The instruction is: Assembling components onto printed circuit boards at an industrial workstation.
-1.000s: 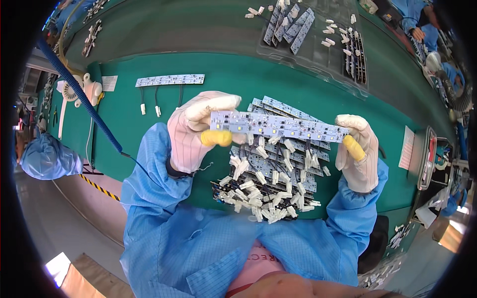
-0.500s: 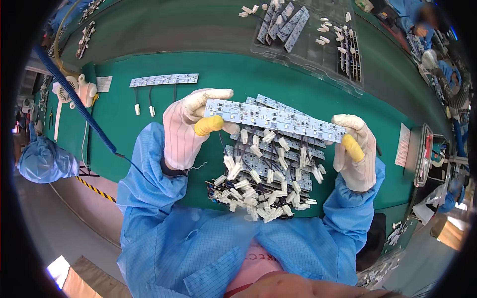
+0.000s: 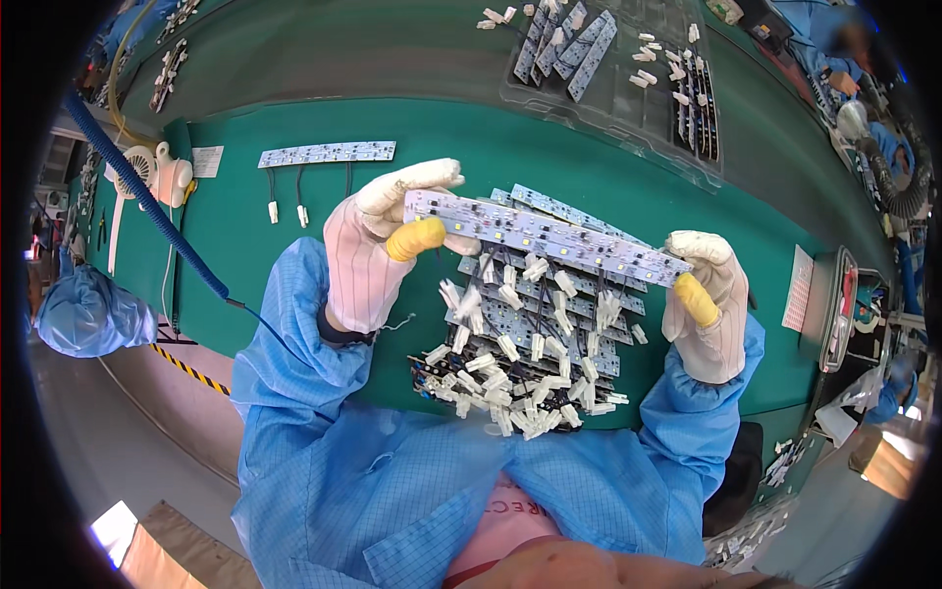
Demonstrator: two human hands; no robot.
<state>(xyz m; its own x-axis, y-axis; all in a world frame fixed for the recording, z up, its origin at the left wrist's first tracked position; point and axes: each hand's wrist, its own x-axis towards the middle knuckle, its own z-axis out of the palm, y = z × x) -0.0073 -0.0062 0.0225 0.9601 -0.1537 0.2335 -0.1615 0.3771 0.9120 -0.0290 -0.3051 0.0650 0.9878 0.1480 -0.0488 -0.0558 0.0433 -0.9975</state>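
Between my two gloved hands I hold up a long white LED circuit board [image 3: 545,237], its component side in view. My left hand [image 3: 391,245] pinches the left end, a yellow cot on its thumb. At the other end, slightly lower, my right hand [image 3: 707,299] grips the board, its thumb in a yellow cot too. Beneath lies a fanned stack of similar boards [image 3: 510,322], partly hidden by the held one. White plug connectors [image 3: 530,398] on short dark leads heap up at the stack's near side. A single board [image 3: 329,153] with connectors rests to the left.
A clear plastic tray [image 3: 608,118] with more boards stands at the back. A coiled blue cord [image 3: 157,201] crosses the left side near a small white fan [image 3: 162,177]. On the right are a printed sheet [image 3: 798,285] and a bin [image 3: 834,309].
The held board has tilted, its left end rising a little and its right end dropping slightly. Both hands keep their grip, and the right one has shifted a touch rightward.
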